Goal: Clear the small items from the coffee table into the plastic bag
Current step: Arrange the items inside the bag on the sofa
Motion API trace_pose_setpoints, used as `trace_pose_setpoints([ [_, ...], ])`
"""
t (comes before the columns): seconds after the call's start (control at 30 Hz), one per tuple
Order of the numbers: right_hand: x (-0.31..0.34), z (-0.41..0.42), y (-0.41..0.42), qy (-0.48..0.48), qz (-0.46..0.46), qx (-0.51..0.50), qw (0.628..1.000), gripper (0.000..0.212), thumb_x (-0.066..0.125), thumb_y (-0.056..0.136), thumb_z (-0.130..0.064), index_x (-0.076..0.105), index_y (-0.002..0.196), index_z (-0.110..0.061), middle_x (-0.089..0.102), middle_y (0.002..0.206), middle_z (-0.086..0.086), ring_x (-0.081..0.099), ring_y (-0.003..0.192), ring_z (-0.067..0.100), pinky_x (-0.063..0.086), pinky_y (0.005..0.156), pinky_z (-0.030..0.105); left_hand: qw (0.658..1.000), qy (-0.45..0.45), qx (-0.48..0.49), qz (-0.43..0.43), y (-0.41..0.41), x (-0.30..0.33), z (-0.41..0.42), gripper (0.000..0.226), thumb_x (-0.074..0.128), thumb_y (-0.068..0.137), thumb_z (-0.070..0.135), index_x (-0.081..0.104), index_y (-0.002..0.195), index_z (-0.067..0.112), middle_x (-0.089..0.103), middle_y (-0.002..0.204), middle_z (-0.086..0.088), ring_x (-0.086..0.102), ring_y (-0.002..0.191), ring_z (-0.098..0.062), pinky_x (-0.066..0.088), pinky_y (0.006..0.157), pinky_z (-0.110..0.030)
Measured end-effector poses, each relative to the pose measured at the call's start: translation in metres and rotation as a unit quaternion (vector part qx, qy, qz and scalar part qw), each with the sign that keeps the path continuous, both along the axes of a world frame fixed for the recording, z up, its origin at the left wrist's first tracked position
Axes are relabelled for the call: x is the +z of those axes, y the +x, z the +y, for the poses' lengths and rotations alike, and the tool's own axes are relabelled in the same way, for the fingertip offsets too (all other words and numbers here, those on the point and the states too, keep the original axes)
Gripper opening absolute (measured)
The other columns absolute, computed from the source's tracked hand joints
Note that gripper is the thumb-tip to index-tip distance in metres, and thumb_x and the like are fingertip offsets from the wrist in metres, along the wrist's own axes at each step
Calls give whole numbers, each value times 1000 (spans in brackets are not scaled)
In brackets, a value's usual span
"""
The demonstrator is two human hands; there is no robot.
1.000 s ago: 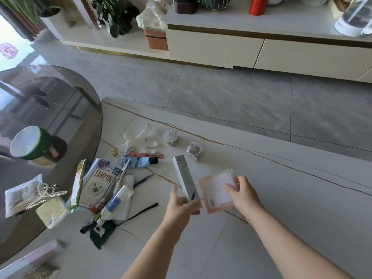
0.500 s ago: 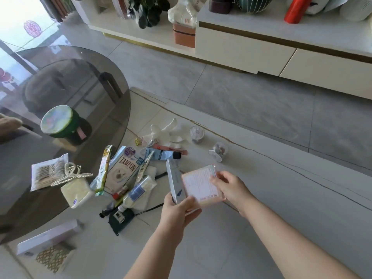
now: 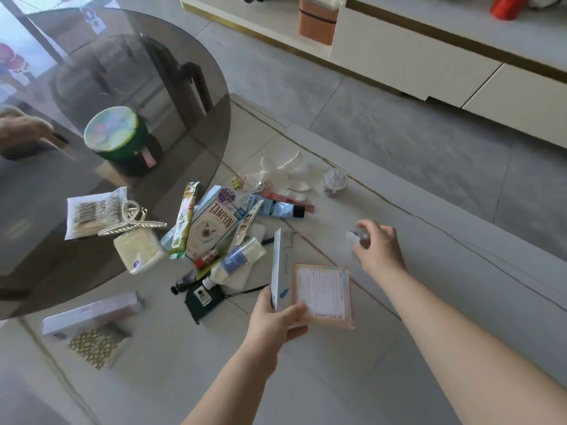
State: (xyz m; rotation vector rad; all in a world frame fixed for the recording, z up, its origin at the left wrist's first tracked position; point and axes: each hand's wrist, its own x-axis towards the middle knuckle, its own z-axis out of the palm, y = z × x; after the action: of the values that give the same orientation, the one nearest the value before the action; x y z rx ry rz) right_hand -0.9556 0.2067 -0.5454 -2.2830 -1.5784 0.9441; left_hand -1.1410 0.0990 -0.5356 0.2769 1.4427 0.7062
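While your left hand [image 3: 276, 320] grips 2 stiff, light packs, your right hand [image 3: 376, 248] pinches a small cup [image 3: 357, 239]; hold its rim gently.

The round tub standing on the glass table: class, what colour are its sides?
Dark green sides on the round tub, under a pale pastel lid; the head view shows it.

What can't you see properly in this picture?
- Small thing at the right hand: motion-blurred, unidentifiable.
- Pink packet print: too small to read.
- Plastic bag: nowhere in the head view.
- Red object: cut off by the top edge.
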Motion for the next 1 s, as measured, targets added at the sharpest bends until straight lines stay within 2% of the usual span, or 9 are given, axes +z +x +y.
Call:
trace_pose_setpoints([
  [0.13, 13, -36, 2, -94, 66, -32, 993, 45, 64, 86, -21, 50, 129, -20, 48, 130, 11, 53, 111, 27, 37, 82, 21, 1000, -28, 8, 2, -5, 18, -26, 40, 67, 82, 1, 50, 115, 17, 67, 107, -10, 71, 88, -26, 59, 77, -37],
  [0.23, 35, -71, 3, -132, 162, -105, 972, 62, 71, 80, -21, 43, 135, -18, 50, 134, 6, 53, 116, 24, 45, 97, 36, 999, -43, 13, 13, -6, 39, -51, 40, 67, 82, 1, 50, 113, 18, 67, 107, -11, 71, 88, -26, 58, 77, -36],
  [0.33, 64, -109, 2, -144, 216, -145, 955, 52, 73, 78, -18, 50, 125, -18, 56, 125, 4, 57, 109, 21, 47, 99, 41, 997, -58, 41, 24, -8, 66, -77, 41, 67, 82, 1, 50, 117, 13, 67, 108, -12, 70, 88, -25, 57, 72, -32],
  [0.43, 98, -148, 2, -161, 269, -155, 937, 44, 71, 80, -17, 53, 120, -15, 58, 121, 1, 57, 102, 17, 48, 87, 33, 995, -66, 64, 35, -9, 101, -108, 34, 65, 83, 1, 52, 112, 13, 67, 106, -11, 68, 86, -23, 56, 71, -29],
  [0.5, 124, -173, 2, -168, 287, -139, 933, 48, 71, 81, -19, 52, 125, -14, 58, 124, 1, 57, 104, 17, 46, 82, 31, 994, -63, 77, 38, -8, 130, -132, 31, 64, 83, 1, 54, 109, 14, 67, 106, -11, 68, 86, -23, 56, 72, -28],
  [0.57, 149, -196, 0, -175, 293, -119, 933, 53, 71, 82, -20, 48, 130, -14, 55, 126, 1, 56, 108, 18, 46, 84, 32, 992, -62, 102, 37, -9, 156, -156, 29, 63, 84, 0, 54, 109, 13, 67, 104, -11, 67, 84, -22, 55, 71, -28],
  [0.73, 215, -251, -21, -191, 297, -38, 935, 58, 73, 81, -24, 47, 132, -14, 53, 132, 5, 54, 117, 21, 45, 102, 42, 977, -58, 198, 46, -18, 225, -222, 22, 64, 85, 1, 54, 101, 13, 66, 96, -11, 66, 81, -21, 56, 74, -31],
  [0.9, 278, -305, -68, -200, 330, 46, 921, 58, 70, 84, -22, 45, 135, -14, 50, 134, 8, 51, 119, 25, 44, 97, 39, 953, -62, 294, 38, -42, 269, -307, 18, 65, 84, 0, 56, 98, 7, 67, 97, -20, 65, 86, -32, 53, 85, -47],
  [1.0, 308, -334, -101, -217, 337, 103, 910, 55, 68, 85, -18, 45, 134, -8, 51, 128, 9, 51, 115, 24, 43, 95, 37, 931, -70, 357, 36, -63, 289, -357, 24, 66, 84, 2, 54, 104, 6, 66, 98, -19, 66, 84, -30, 56, 78, -43],
])
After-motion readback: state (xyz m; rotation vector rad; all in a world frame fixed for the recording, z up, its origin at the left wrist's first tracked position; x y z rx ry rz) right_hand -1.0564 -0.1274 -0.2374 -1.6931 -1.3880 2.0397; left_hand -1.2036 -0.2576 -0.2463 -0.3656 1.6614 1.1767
